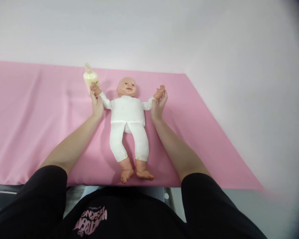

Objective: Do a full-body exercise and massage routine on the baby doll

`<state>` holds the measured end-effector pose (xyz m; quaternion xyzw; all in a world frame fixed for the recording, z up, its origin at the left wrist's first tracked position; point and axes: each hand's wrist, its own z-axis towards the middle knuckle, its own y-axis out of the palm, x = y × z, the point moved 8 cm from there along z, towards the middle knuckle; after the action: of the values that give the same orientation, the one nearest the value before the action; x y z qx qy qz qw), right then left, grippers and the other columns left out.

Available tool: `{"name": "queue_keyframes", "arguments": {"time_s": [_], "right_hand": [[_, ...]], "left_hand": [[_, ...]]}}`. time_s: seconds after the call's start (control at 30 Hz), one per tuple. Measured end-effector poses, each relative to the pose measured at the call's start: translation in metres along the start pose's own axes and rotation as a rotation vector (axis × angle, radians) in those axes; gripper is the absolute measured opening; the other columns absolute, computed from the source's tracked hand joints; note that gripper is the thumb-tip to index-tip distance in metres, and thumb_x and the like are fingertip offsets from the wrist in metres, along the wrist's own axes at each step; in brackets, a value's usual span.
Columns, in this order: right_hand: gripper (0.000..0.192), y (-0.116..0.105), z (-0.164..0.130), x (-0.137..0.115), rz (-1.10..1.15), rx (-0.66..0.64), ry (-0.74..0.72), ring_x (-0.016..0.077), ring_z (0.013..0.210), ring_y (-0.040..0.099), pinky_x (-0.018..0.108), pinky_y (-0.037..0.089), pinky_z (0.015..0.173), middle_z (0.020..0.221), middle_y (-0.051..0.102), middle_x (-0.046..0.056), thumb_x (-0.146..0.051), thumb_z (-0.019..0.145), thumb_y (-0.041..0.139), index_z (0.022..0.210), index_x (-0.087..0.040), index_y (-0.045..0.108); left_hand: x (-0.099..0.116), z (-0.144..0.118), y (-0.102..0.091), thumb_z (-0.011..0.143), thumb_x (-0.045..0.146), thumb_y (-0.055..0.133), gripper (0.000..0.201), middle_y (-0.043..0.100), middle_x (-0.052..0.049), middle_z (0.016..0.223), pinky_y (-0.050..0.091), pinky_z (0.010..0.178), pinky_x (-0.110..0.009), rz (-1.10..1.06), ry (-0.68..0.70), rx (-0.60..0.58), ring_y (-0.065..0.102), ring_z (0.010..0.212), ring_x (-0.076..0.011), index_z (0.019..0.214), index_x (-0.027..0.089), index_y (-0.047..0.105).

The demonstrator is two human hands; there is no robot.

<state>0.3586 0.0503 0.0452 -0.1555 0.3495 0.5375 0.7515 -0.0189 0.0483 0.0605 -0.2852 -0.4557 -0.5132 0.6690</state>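
Note:
A baby doll (128, 111) with a white cloth body lies on its back on a pink sheet (52, 109), head away from me and bare feet toward me. Both its arms are stretched out to the sides. My left hand (97, 104) is closed around the doll's arm on the left, near its wrist. On the other side, my right hand (159, 104) grips the opposite arm at the wrist, fingers partly behind the doll's hand. Just behind the doll's left-side hand stands a pump bottle (90, 75) of pale yellow liquid, partly covered by that hand.
A white wall (149, 36) rises behind the pink-covered table and along its right side. The table's near edge lies against my body. At the lower left, a dark flat object with a light rim (1, 200) sits below the table edge.

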Motion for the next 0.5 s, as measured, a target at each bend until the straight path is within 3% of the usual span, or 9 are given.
{"name": "queue_keyframes", "arguments": {"time_s": [0.13,0.23,0.37,0.5], "right_hand": [[0.073,0.02,-0.009,-0.028,-0.073,-0.174,-0.021,0.03,0.154,0.042,0.062,0.031,0.128,0.164,0.041,0.013,-0.047,0.092,0.06,0.156,-0.027,0.033],[0.066,0.029,-0.017,-0.043,-0.177,-0.29,-0.043,0.0296,0.15,0.047,0.057,0.035,0.128,0.158,0.051,0.014,-0.046,0.094,0.06,0.153,-0.024,0.042],[0.053,0.044,-0.026,-0.065,-0.294,-0.456,-0.15,0.028,0.139,0.058,0.052,0.044,0.123,0.148,0.064,0.01,-0.033,0.094,0.058,0.146,-0.027,0.055],[0.05,0.058,-0.034,-0.076,-0.342,-0.587,-0.253,0.0274,0.131,0.064,0.053,0.048,0.118,0.141,0.07,0.004,-0.021,0.091,0.053,0.139,-0.031,0.063]], "left_hand": [[0.015,-0.007,0.016,0.1,0.065,0.054,0.071,0.035,-0.007,0.171,0.023,0.133,-0.043,0.124,0.186,-0.175,0.025,0.162,-0.0245,0.16,0.033,0.036],[0.019,-0.014,0.029,0.099,0.073,0.046,0.08,0.042,-0.015,0.165,0.019,0.133,-0.049,0.259,0.344,-0.31,0.03,0.159,-0.03,0.162,0.025,0.036],[0.02,-0.027,0.045,0.105,0.057,0.043,0.064,0.056,-0.018,0.151,0.03,0.126,-0.055,0.494,0.488,-0.459,0.048,0.144,-0.0333,0.158,0.022,0.046],[0.026,-0.043,0.063,0.101,0.035,0.044,0.052,0.059,-0.015,0.148,0.038,0.119,-0.054,0.647,0.596,-0.633,0.053,0.137,-0.0322,0.151,0.025,0.058]]}}
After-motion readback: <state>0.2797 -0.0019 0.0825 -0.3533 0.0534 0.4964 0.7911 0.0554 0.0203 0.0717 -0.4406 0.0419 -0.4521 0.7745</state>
